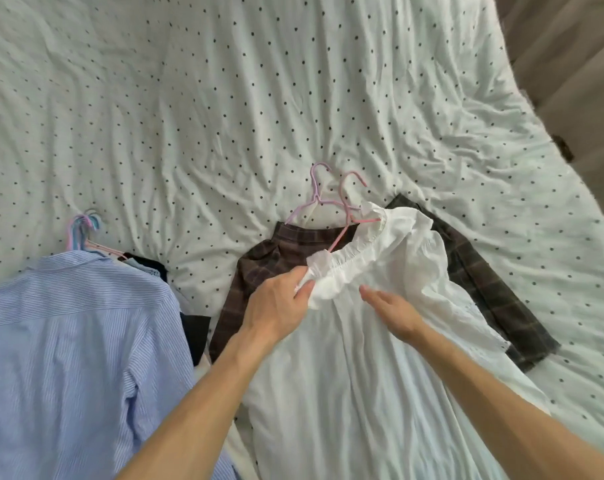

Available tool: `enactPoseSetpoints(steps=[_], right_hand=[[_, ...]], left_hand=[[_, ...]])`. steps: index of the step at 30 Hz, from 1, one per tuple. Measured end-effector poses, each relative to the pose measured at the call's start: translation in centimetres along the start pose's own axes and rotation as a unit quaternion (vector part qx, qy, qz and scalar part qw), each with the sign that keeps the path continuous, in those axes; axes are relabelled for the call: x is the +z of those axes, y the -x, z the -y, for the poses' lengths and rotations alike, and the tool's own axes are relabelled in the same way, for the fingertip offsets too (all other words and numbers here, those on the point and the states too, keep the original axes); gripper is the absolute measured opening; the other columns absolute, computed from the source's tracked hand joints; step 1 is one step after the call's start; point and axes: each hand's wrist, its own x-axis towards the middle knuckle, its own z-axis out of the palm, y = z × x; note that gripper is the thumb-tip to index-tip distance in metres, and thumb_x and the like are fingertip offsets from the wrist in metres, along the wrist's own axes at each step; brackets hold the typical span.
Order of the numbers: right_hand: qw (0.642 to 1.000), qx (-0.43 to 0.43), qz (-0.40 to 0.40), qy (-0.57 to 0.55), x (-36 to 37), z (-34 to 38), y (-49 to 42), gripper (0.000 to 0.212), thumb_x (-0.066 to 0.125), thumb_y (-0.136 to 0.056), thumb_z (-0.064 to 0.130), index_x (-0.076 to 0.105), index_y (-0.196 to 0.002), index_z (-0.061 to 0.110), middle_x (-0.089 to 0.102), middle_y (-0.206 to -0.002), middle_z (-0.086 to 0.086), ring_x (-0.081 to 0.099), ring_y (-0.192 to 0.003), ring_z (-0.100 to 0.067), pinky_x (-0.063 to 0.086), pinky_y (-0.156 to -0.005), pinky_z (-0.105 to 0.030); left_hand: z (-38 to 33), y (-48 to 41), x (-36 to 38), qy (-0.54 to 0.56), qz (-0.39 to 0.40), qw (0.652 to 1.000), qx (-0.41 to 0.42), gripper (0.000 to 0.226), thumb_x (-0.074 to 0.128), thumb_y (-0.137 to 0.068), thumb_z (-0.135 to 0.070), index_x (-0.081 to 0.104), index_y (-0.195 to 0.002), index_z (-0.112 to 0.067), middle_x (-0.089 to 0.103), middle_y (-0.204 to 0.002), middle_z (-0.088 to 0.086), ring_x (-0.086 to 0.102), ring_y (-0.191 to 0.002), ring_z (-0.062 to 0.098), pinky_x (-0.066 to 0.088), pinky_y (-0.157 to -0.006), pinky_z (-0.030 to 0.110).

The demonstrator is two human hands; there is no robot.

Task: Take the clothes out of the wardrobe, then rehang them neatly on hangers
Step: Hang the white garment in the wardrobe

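A white garment point(345, 375) with a ruffled elastic neckline lies in the lower centre of the frame on a dotted bedsheet point(189, 98). One arm of a pink hanger point(338, 239) is tucked into its neck opening. The left hand point(280, 308) pinches the ruffled neckline at its left end, fingers curled on the fabric. The right hand point(396, 315) lies flat on the garment's front, fingers straight. Under the white garment is a brown plaid garment point(259, 268) with a lilac hanger point(315, 188) at its top. At lower left, a blue striped shirt point(68, 341) hangs from a bunch of hangers point(82, 230).
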Motion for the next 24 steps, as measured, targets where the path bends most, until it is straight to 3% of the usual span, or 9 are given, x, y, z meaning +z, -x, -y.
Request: enactPoseSetpoints(steps=[2,5,9,11,14,16,17,20,24], right_hand=[[0.981,-0.005,-0.014,-0.193,-0.1,1.7,5.6,0.081,0.034,-0.081,0.085,0.070,-0.117,0.021,0.070,-0.121,0.000,0.067,-0.105,-0.017,0.046,-0.088,-0.035],[0.947,-0.050,-0.041,-0.315,1.6,2.8,14.6,0.054,0.044,-0.096,0.060,0.072,-0.104,0.014,0.076,-0.100,-0.006,0.071,-0.088,-0.023,0.045,-0.074,-0.033],[0.914,-0.078,-0.222,-0.329,4.6,0.4,24.0,0.019,0.063,-0.095,0.017,0.067,-0.093,-0.001,0.070,-0.085,-0.019,0.067,-0.081,-0.032,0.055,-0.073,-0.043],[0.906,-0.075,-0.280,-0.309,5.3,-1.1,28.7,0.013,0.062,-0.095,0.012,0.068,-0.089,0.002,0.069,-0.083,-0.020,0.068,-0.076,-0.030,0.058,-0.074,-0.045],[0.894,-0.075,-0.358,-0.260,4.7,-3.4,36.6,0.014,0.062,-0.096,0.016,0.070,-0.085,0.019,0.071,-0.078,-0.002,0.064,-0.069,-0.010,0.054,-0.066,-0.026],[0.881,-0.073,-0.412,-0.221,3.4,-5.5,42.1,0.011,0.064,-0.096,0.019,0.071,-0.090,0.025,0.072,-0.084,0.012,0.064,-0.072,0.001,0.050,-0.066,-0.014],[0.872,-0.067,-0.444,-0.196,2.6,-6.8,44.9,0.009,0.065,-0.095,0.022,0.071,-0.092,0.028,0.072,-0.088,0.015,0.065,-0.079,0.002,0.049,-0.072,-0.014],[0.848,-0.050,-0.504,-0.156,1.3,-10.5,53.5,0.010,0.067,-0.091,0.032,0.073,-0.099,0.030,0.074,-0.095,0.017,0.067,-0.094,-0.004,0.052,-0.089,-0.032],[0.807,-0.032,-0.565,-0.168,1.7,-14.1,64.3,0.010,0.069,-0.090,0.025,0.075,-0.095,0.030,0.075,-0.090,0.017,0.068,-0.086,-0.001,0.050,-0.082,-0.017]], left_hand=[[-2.3,4.1,-0.1,0.028,0.008,0.999,0.039,0.019,0.051,-0.098,-0.039,0.063,-0.110,-0.031,0.070,-0.096,-0.006,0.065,-0.091,0.024,0.051,-0.075,0.039],[-5.7,10.1,0.2,0.029,0.041,0.994,0.093,0.021,0.055,-0.094,-0.036,0.065,-0.113,-0.032,0.071,-0.107,-0.008,0.065,-0.099,0.020,0.049,-0.077,0.034],[-9.6,17.6,-0.1,-0.004,0.103,0.980,0.172,0.025,0.053,-0.095,-0.036,0.061,-0.118,-0.031,0.070,-0.111,-0.006,0.064,-0.104,0.022,0.045,-0.083,0.035],[-11.2,20.7,-0.9,-0.047,0.171,0.959,0.221,0.035,0.052,-0.093,-0.047,0.056,-0.125,-0.035,0.071,-0.109,-0.007,0.065,-0.104,0.021,0.048,-0.086,0.036],[-13.4,23.3,-2.7,-0.070,0.224,0.930,0.282,0.040,0.051,-0.093,-0.056,0.059,-0.127,-0.038,0.070,-0.109,-0.013,0.063,-0.104,0.013,0.051,-0.089,0.034],[-15.6,23.5,-4.1,-0.086,0.202,0.914,0.342,0.035,0.050,-0.097,-0.048,0.059,-0.129,-0.035,0.065,-0.114,-0.012,0.059,-0.109,0.013,0.050,-0.094,0.037],[-17.1,23.3,-4.7,-0.098,0.180,0.905,0.373,0.037,0.050,-0.098,-0.043,0.056,-0.133,-0.033,0.061,-0.120,-0.010,0.056,-0.114,0.014,0.049,-0.097,0.039],[-23.3,22.5,-6.3,-0.108,0.092,0.872,0.468,0.052,0.056,-0.095,-0.040,0.043,-0.144,-0.028,0.048,-0.138,0.000,0.048,-0.125,0.025,0.046,-0.101,0.046],[-35.8,25.6,-6.8,-0.109,0.004,0.771,0.627,0.069,0.060,-0.093,-0.044,0.033,-0.152,-0.023,0.036,-0.151,0.004,0.038,-0.136,0.027,0.039,-0.108,0.046]])
